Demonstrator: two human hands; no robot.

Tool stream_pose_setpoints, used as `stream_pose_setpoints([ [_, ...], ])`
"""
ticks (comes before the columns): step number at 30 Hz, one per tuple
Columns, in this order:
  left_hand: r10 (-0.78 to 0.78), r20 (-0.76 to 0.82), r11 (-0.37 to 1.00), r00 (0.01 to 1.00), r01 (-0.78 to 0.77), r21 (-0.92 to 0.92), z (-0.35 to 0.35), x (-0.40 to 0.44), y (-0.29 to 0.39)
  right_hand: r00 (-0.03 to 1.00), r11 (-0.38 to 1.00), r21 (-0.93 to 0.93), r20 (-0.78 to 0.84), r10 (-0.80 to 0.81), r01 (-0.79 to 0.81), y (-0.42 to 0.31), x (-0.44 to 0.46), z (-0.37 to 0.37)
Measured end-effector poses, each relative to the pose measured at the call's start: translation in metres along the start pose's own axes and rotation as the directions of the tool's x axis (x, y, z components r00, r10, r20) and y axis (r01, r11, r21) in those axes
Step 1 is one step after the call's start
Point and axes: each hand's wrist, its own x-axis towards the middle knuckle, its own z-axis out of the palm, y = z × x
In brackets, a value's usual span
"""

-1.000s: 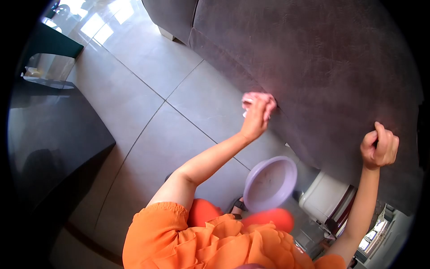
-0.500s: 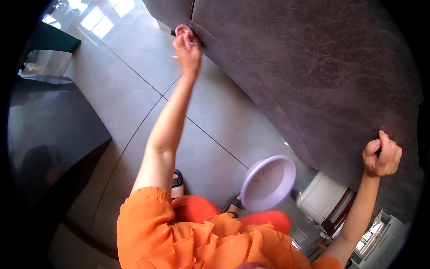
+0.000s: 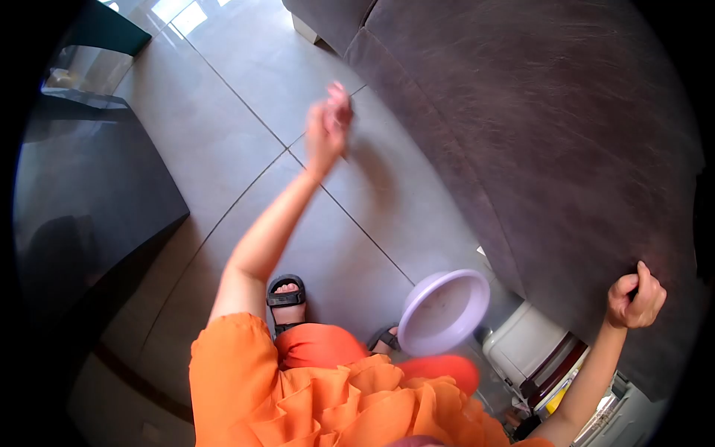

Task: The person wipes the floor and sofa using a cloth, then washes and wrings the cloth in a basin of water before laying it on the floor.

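My left hand (image 3: 328, 130), blurred by motion, is closed on a crumpled pink cloth (image 3: 340, 108) above the floor tiles. It is apart from the front edge of the dark brown leather sofa (image 3: 551, 141). My right hand (image 3: 635, 298) is curled into a loose fist at the right side of the sofa, with nothing visible in it. Between my arms, close to my knees, a light purple basin (image 3: 444, 312) stands tilted in view.
A dark glossy cabinet (image 3: 89, 179) is at the left. Grey tiles (image 3: 231, 149) run between it and the sofa. A white and dark red container (image 3: 529, 350) stands beside the basin. My sandalled foot (image 3: 287, 300) is on the floor.
My left hand went from the sofa's front edge to its far left corner with the pink cloth, then moved back away from it over the floor. My right hand has slid slightly nearer to me.
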Motion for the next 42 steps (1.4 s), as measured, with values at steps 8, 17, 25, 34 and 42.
stream_pose_setpoints([
  [8, -0.126, 0.160, 0.806, 0.979, 0.007, 0.592, 0.017, 0.139, -0.124, 0.999, 0.998, -0.043, 0.028, -0.046, 0.047, 0.002, 0.000, 0.022],
  [17, 0.046, 0.835, 0.942, 0.548, -0.303, 0.147, 0.148, -0.125, -0.013, 0.997, 0.995, -0.061, 0.021, -0.077, 0.078, 0.009, 0.008, 0.020],
  [25, -0.349, 0.937, -0.241, 0.009, 0.966, -0.099, 0.019, -0.141, 0.118, 0.993, 0.997, -0.012, -0.090, -0.075, 0.074, 0.015, -0.012, -0.029],
  [34, -0.392, 0.885, -0.124, 0.253, 0.938, -0.323, -0.028, -0.123, 0.231, 0.976, 0.633, 0.768, 0.197, -0.093, -0.095, -0.152, -0.069, -0.044],
  [42, -0.261, 0.484, 0.708, 0.835, 0.506, -0.492, 0.013, 0.001, 0.191, 0.941, 0.713, 0.618, 0.268, 0.206, -0.332, -0.077, -0.097, -0.076],
])
